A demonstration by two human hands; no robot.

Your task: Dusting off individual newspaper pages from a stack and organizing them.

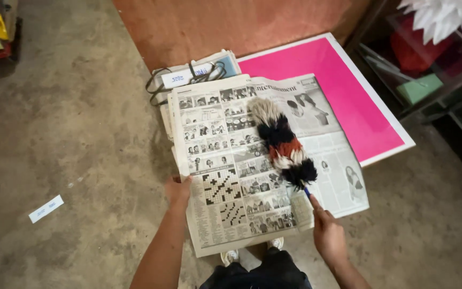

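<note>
A small white paper label [46, 208] with blue markings lies alone on the concrete floor at left, while a second white rectangular label [177, 80] sits atop the tied newspaper bundle [209, 67] beside the pink board [343, 96].

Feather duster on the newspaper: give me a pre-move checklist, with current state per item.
1. Right hand grips the duster's blue handle: ok.
2. Feather duster head lies on the open newspaper: ok.
3. Left hand holds the newspaper's left edge: ok.
4. Newspaper lies fully flat: not ok, its near edge lifts over the person's shoes.
5. Bundle of papers under the newspaper's far edge is tied with cord: ok.
6. Pink board free of the newspaper: not ok, the paper's right side overlaps it.
</note>
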